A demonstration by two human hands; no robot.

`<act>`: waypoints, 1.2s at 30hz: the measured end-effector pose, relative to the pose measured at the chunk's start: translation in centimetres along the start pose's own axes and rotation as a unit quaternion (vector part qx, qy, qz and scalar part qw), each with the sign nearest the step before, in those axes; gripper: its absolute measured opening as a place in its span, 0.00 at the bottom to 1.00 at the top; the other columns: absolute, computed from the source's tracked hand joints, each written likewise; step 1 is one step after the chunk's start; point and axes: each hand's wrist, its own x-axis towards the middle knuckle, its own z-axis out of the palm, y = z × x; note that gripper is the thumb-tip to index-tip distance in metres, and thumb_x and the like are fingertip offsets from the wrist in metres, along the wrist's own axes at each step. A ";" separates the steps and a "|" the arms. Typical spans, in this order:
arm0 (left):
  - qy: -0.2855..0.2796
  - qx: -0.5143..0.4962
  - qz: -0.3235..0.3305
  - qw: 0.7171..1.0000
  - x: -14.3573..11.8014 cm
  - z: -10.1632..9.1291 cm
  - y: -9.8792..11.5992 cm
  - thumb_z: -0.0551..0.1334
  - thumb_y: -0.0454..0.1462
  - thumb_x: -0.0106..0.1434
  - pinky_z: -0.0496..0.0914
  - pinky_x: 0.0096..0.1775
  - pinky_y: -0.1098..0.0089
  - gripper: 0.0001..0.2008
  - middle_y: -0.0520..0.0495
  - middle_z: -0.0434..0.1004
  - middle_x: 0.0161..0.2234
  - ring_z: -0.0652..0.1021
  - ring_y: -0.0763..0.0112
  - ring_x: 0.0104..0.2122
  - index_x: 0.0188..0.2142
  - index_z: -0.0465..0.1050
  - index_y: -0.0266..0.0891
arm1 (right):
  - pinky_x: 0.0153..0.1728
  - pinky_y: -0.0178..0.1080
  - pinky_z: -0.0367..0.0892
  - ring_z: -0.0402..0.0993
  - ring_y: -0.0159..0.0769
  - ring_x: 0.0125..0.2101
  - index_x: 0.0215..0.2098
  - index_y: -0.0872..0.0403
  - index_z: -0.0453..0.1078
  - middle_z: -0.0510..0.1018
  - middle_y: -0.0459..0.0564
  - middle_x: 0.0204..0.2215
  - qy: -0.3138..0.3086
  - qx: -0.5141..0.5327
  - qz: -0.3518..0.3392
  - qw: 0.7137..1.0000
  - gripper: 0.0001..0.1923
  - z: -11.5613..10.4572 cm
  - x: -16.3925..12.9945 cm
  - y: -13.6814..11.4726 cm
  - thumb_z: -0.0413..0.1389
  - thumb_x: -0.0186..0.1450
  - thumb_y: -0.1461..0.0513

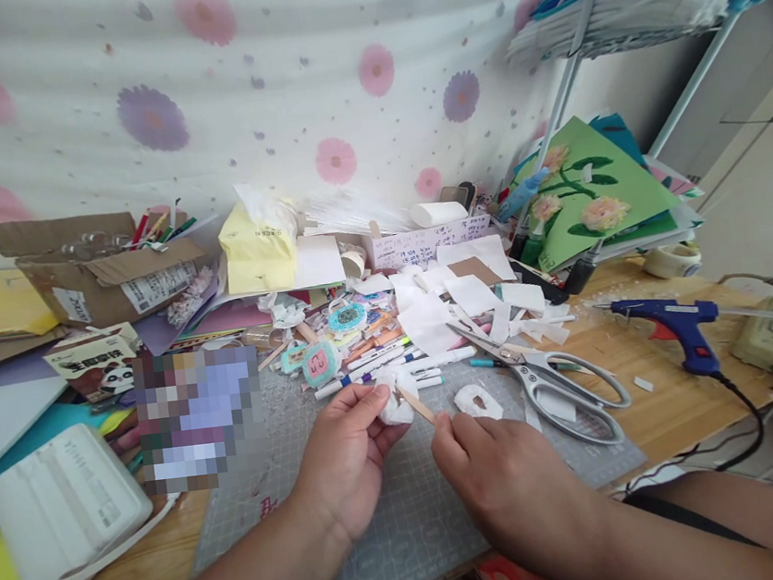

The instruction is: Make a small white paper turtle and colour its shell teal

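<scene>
My left hand [347, 456] pinches a small white crumpled paper piece [395, 403] above the grey cutting mat [413, 520]. Into that white piece runs a thin wooden stick [415, 404], gripped at its lower end by my right hand [498, 473]. A second white paper piece with a hole [477, 402] lies on the mat just right of the stick. Large silver scissors [542, 376] rest shut on the mat to the right of both hands.
A blue glue gun [677, 329] lies on the wooden table at right, its cord trailing off the edge. Markers, paper scraps and round stickers [320, 363] crowd the back of the mat. A white device [63, 513] sits at left, a cardboard box [105, 266] behind.
</scene>
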 end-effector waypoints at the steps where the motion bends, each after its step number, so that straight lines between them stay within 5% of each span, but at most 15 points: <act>1: 0.004 -0.003 -0.005 1.000 0.0 0.0 0.0 0.62 0.28 0.56 0.72 0.26 0.76 0.07 0.51 0.74 0.23 0.74 0.77 0.23 0.22 0.68 0.35 | 0.17 0.38 0.52 0.70 0.38 0.20 0.41 0.62 0.68 0.73 0.49 0.24 0.002 -0.001 0.000 1.000 0.15 0.0 -0.1 -0.1 0.56 0.54 0.72; 36: 0.002 0.033 -0.024 0.999 0.5 0.0 0.0 0.61 0.27 0.57 0.71 0.21 0.77 0.07 0.51 0.73 0.20 0.73 0.77 0.20 0.23 0.70 0.34 | 0.19 0.39 0.62 0.72 0.40 0.23 0.43 0.62 0.67 0.75 0.51 0.27 -0.069 0.067 -0.005 0.995 0.15 -1.0 -1.2 0.0 0.57 0.57 0.69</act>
